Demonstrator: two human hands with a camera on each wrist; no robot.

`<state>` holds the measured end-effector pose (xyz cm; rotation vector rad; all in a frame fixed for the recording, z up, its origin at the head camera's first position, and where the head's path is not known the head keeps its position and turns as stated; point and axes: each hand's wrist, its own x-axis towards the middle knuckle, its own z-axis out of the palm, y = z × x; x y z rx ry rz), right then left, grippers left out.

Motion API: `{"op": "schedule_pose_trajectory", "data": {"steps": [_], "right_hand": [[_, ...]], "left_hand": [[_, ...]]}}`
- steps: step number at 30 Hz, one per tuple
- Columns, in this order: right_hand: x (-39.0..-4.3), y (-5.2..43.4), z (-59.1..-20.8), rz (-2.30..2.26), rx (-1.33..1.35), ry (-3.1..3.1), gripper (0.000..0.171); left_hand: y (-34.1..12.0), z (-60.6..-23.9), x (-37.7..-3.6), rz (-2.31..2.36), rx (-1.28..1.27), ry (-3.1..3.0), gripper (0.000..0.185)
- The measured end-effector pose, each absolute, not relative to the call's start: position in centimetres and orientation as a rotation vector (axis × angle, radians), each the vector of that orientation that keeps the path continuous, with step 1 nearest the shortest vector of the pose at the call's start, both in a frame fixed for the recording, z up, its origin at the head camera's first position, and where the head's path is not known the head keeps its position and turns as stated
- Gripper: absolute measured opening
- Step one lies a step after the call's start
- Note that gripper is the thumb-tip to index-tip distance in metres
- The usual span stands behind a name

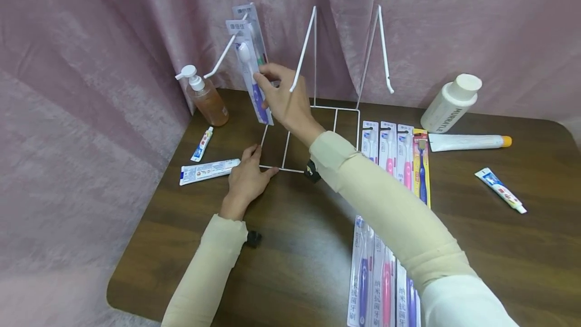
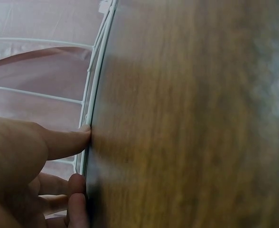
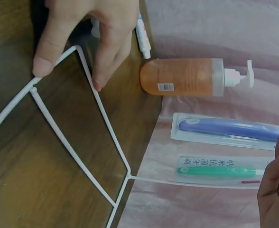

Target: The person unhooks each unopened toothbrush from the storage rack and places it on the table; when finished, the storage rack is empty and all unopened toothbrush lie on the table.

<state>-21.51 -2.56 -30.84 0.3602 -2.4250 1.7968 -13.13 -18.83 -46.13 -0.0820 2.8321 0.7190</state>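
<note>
My right hand [image 1: 283, 95] pinches the edge of a packaged toothbrush [image 1: 249, 69] with a purple handle, its card overlapping the left hook of a white wire display rack [image 1: 303, 47]. Behind it on the same hook hangs another packaged toothbrush [image 3: 218, 171], green-handled in the right wrist view. My left hand [image 1: 248, 178] rests at the front left corner of the rack's base. In the right wrist view its thumb lies on the front wire and its fairly straight fingers [image 3: 112, 52] touch the side wire. The middle and right hooks carry nothing.
An orange pump bottle [image 1: 211, 102], a small toothpaste tube [image 1: 201, 144] and a longer tube [image 1: 209, 171] lie left. Rows of packaged toothbrushes [image 1: 389, 148] are partly under my right arm. Rightward are a white bottle [image 1: 451, 105], a white tube [image 1: 467, 142] and a small tube [image 1: 501, 189].
</note>
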Motion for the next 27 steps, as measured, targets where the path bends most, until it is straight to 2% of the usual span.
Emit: {"op": "schedule_pose_trajectory", "data": {"steps": [12,18,27], "right_hand": [[-17.2,1.9,-32.7,1.961,0.376,-2.463,0.025],[-13.5,5.4,-34.7,2.019,0.328,-2.508,0.02],[-6.4,13.5,-35.8,2.188,0.08,-2.571,0.023]], "left_hand": [[-18.7,-46.1,-13.2,0.734,-0.075,2.827,0.096],[-18.5,-46.2,-13.1,0.742,-0.076,2.815,0.095],[-18.7,-46.1,-13.4,0.717,-0.08,2.812,0.096]]}}
